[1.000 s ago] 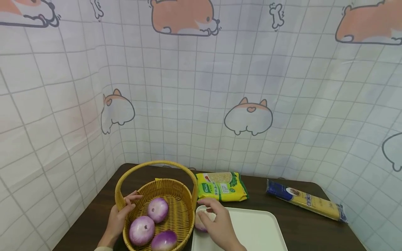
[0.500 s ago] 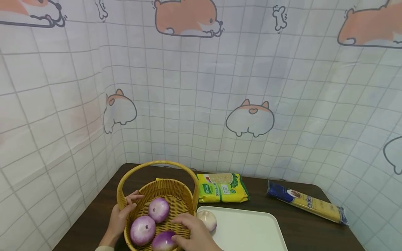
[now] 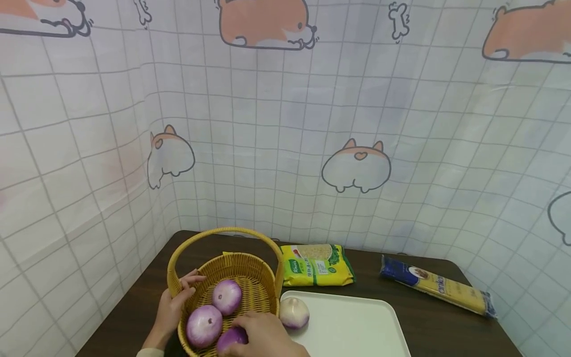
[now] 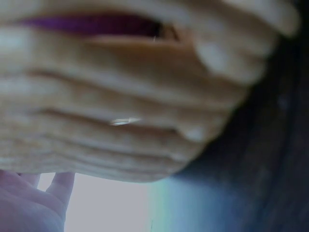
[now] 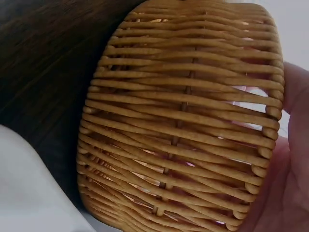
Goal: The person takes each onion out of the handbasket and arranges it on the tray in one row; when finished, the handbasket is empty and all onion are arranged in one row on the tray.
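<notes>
Head view, nearest onion [image 3: 231,338] in right hand [image 3: 263,337], left hand [image 3: 172,306] gripping basket [image 3: 247,265]

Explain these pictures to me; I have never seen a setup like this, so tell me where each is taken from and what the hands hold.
There is no machine: a person works with two bare hands. The wide picture comes from a camera worn on the head, looking forward and down. The two close ones come from cameras on the wrists; both mostly show the side of a woven basket, and the left one is blurred.

On the dark table are the basket, a white tray with a pale onion on it, a yellow packet and a long packet. The left hand grips the basket's rim. The right hand reaches inside and holds a purple onion; two more onions lie near it.
</notes>
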`<state>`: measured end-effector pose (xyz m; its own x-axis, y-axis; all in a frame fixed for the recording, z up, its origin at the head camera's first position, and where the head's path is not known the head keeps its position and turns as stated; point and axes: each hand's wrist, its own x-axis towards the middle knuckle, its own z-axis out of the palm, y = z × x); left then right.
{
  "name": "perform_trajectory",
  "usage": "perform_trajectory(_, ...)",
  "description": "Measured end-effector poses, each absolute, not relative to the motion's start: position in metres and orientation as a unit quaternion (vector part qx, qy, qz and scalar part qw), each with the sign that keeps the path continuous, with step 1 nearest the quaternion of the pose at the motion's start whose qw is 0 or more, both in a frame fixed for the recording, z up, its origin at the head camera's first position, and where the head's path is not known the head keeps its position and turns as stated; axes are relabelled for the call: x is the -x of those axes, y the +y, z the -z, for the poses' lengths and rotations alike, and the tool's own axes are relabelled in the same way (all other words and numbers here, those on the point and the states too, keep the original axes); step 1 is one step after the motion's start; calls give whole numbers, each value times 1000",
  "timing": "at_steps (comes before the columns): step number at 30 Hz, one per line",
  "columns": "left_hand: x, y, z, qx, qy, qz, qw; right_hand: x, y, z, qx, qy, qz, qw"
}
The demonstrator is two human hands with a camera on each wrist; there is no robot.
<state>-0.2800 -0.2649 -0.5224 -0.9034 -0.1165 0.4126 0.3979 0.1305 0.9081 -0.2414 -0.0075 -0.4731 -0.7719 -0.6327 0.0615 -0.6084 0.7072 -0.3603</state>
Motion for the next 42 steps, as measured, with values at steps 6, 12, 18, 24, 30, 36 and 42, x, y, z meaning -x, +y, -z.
perform_trajectory(6,281,-265,521,97,-725,651,202,244,-11,472,342,921,180,50)
perform_trajectory(12,278,-265,522,92,-734,643,200,249,-14,474,357,909,201,80)
perform_trajectory(18,276,-264,524,100,-732,643,203,253,-13,475,369,900,217,85)
perform_trajectory(24,278,-263,523,106,-732,641,205,254,-9,473,393,889,226,59)
perform_trajectory(30,278,-264,523,98,-739,637,196,255,-3,468,370,884,272,84)
perform_trajectory(36,278,-264,520,102,-733,644,195,253,6,459,347,879,321,69)
perform_trajectory(42,279,-264,521,108,-730,646,197,252,20,460,348,877,330,25)
